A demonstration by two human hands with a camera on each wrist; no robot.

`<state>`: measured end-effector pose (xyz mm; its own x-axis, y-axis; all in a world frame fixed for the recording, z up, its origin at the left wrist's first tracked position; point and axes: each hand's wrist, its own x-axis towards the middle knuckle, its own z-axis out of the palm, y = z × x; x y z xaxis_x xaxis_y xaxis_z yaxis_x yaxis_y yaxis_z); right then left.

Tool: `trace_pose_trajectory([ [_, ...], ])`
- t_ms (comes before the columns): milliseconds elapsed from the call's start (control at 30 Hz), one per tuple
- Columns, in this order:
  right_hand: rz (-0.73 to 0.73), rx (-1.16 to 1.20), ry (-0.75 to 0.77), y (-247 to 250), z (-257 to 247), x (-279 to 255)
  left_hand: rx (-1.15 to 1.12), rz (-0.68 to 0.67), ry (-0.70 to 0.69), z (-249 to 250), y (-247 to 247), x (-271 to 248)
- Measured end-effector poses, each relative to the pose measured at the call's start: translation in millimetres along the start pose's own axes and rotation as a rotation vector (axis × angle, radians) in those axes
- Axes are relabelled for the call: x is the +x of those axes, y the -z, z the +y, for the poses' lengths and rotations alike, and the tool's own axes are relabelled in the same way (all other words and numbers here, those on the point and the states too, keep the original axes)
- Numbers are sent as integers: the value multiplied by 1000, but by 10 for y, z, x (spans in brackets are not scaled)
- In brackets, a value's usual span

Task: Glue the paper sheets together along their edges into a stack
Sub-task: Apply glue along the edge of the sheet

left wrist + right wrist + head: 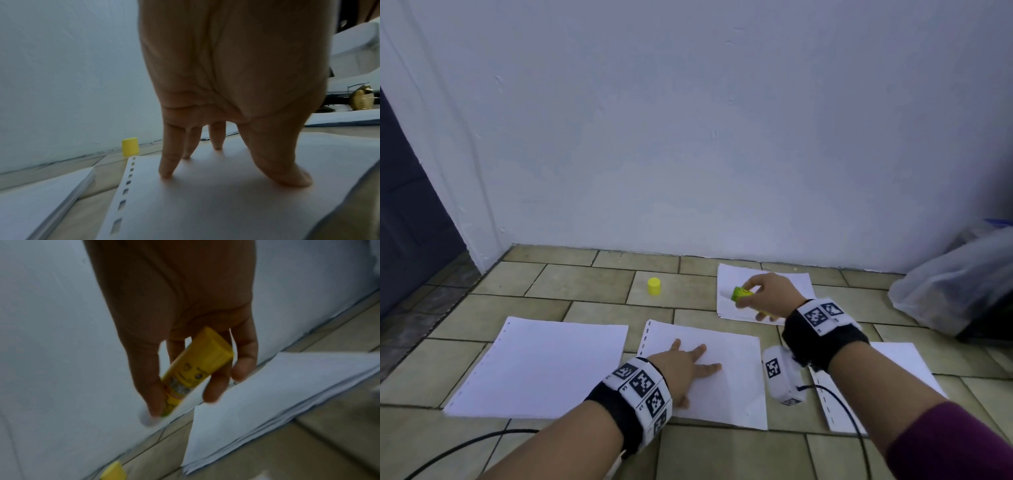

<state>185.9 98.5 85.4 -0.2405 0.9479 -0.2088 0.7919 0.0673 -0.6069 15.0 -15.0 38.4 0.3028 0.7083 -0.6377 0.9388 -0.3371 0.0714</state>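
Observation:
My left hand (690,363) lies flat with spread fingers (167,168) on a white sheet with punched holes (726,387) in the middle of the tiled floor. My right hand (763,298) grips an uncapped yellow glue stick (739,293) (197,368) just above a stack of white paper (736,311) (267,394) near the wall. The stick's yellow cap (654,286) (130,146) stands on the floor to the left. A thicker paper pile (541,366) (41,199) lies at the left.
Another white sheet (900,363) lies under my right forearm. A plastic bag (959,284) sits at the right by the wall (688,137). A black cable (839,404) runs across the floor tiles (585,284). A dark doorway (407,212) is at the left.

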Motion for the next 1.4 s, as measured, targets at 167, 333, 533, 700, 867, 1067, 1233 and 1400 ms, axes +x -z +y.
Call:
trace_pose_trajectory([
  [167,193,-6,5,243,308,-318,40,129,27,57,-49,32],
  [333,192,-2,57,-12,370,-485,-21,131,39,62,-11,46],
  [533,171,-73,117,-245,305,-458,-25,152,60,101,-39,31],
  [700,211,-109,142,-251,286,-379,-13,160,63,107,-41,31],
  [867,204,-99,180,-242,329,-396,3,153,63,94,-36,36],
  [1067,92,-154,233,-157,364,-531,9,135,56,73,-4,29],
  [1233,-40,-210,301,-122,385,-795,41,122,44,65,0,35],
  [1400,-139,-288,321,-85,429,-948,46,106,63,95,36,9],
])
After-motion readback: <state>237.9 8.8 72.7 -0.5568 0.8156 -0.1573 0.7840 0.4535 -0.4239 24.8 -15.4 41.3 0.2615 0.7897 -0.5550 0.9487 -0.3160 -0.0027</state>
